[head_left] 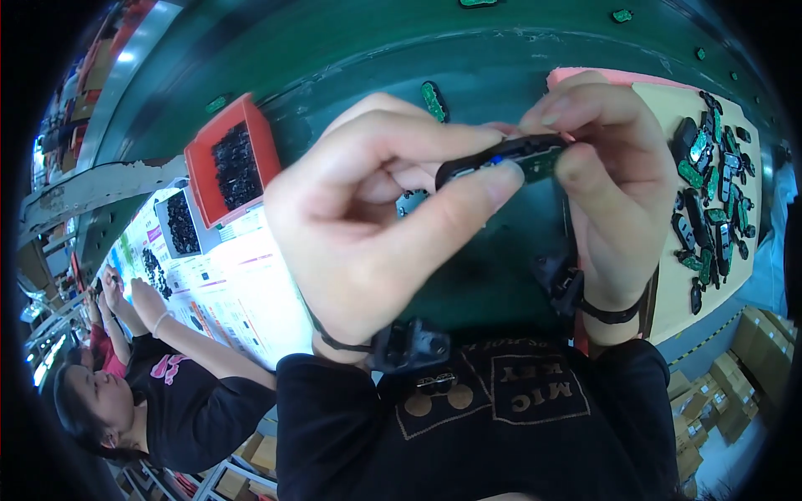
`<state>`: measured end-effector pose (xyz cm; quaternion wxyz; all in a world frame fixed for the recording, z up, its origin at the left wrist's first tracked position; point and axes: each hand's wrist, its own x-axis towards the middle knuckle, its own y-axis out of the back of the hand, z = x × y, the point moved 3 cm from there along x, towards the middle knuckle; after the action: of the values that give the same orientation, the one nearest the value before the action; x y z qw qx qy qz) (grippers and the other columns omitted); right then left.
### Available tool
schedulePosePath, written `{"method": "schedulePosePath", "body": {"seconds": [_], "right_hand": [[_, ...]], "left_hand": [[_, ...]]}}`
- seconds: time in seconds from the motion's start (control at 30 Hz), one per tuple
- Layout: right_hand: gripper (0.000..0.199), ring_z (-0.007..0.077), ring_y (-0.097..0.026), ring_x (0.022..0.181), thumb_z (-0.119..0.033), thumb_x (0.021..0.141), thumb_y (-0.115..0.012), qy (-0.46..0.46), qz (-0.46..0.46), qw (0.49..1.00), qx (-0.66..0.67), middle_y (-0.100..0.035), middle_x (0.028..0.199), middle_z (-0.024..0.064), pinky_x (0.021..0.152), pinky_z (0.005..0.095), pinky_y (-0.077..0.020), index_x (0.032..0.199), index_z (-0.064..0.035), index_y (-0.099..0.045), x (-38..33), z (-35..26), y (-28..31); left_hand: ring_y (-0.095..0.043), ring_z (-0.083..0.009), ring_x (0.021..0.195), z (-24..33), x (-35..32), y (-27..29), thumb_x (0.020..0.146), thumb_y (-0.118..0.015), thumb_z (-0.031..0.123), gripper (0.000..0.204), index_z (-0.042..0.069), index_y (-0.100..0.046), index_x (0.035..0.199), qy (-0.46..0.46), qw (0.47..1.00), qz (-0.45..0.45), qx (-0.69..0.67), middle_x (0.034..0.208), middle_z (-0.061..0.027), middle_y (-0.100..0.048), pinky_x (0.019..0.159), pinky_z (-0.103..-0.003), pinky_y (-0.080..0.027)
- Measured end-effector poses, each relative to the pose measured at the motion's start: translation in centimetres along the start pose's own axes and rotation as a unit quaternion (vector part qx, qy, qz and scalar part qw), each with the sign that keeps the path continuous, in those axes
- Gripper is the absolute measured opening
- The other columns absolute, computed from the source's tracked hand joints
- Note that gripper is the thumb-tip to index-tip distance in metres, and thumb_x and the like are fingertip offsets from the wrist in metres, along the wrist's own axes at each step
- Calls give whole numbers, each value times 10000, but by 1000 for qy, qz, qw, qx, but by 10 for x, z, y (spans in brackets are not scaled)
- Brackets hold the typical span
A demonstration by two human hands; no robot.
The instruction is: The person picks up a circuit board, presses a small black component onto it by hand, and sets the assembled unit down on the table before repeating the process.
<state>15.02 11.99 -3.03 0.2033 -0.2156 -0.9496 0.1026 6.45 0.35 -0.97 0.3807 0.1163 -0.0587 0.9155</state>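
Observation:
Between both hands, above the green work surface, is a small black plastic housing (pixel 472 157) with a green circuit board (pixel 543 160) in it and a small blue light showing. My left hand (pixel 376 192) pinches its left end, thumb on the near side. My right hand (pixel 614 159) grips the right end between thumb and fingers. Each wrist carries a dark strap with a small black device. Past the hands, another black housing with a green board (pixel 433 101) lies on the surface.
A red bin (pixel 266 144) of small black parts stands at left, beside a grey tray (pixel 200 219) of similar parts. Several housings with green boards (pixel 710 215) lie piled on a beige sheet (pixel 668 301) at right. A co-worker (pixel 192 409) handles parts at far left. Cardboard boxes (pixel 718 392) sit lower right.

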Motion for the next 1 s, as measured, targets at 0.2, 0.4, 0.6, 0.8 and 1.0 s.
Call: {"method": "schedulePosePath", "body": {"seconds": [0.2, 0.4, 0.6, 0.8, 1.0], "right_hand": [[323, 192, -524, 858, -242, 845, -530, -30, 13, 999, -12, -503, 937, 123, 794, 293, -418, 968, 53, -489, -4, -8, -4], [310, 194, -528, 888, -191, 866, -493, -40, 13, 999, -35, -522, 991, 145, 794, 278, -412, 1027, 73, -472, -3, -5, 0], [216, 154, -551, 846, -66, 835, -505, -38, 53, 974, -217, -559, 962, 95, 770, 248, -423, 1028, 31, -507, 15, 23, 28], [152, 126, -574, 734, 5, 744, -572, -92, -95, 865, -484, -593, 839, 55, 691, 232, -449, 895, -14, -581, 12, 71, 42], [98, 136, -569, 653, 14, 701, -599, -204, -122, 848, -474, -577, 712, 76, 615, 232, -453, 798, 15, -588, 4, 103, 42]], "left_hand": [[-519, -169, 531, -7, 6, 4, 716, -548, -24, 130, -94, -566, 825, 123, 982, -39, -139, 688, -115, -512, 488, -234, -419], [-514, -147, 554, -16, 9, 5, 744, -543, -18, 136, -83, -577, 859, 143, 977, -53, -149, 716, -104, -543, 494, -229, -412], [-527, -83, 595, -60, 55, 38, 755, -595, 9, 158, -44, -601, 904, 56, 997, 17, 58, 732, -62, -590, 553, -180, -415], [-507, -82, 488, -163, 141, 114, 722, -600, -13, 57, -4, -620, 775, 119, 964, 83, 225, 599, -41, -576, 443, -209, -416], [-594, -254, 633, -173, 133, 125, 687, -647, 138, 147, 26, -625, 778, 58, 842, 109, 526, 675, -128, -614, 607, -324, -479]]}}
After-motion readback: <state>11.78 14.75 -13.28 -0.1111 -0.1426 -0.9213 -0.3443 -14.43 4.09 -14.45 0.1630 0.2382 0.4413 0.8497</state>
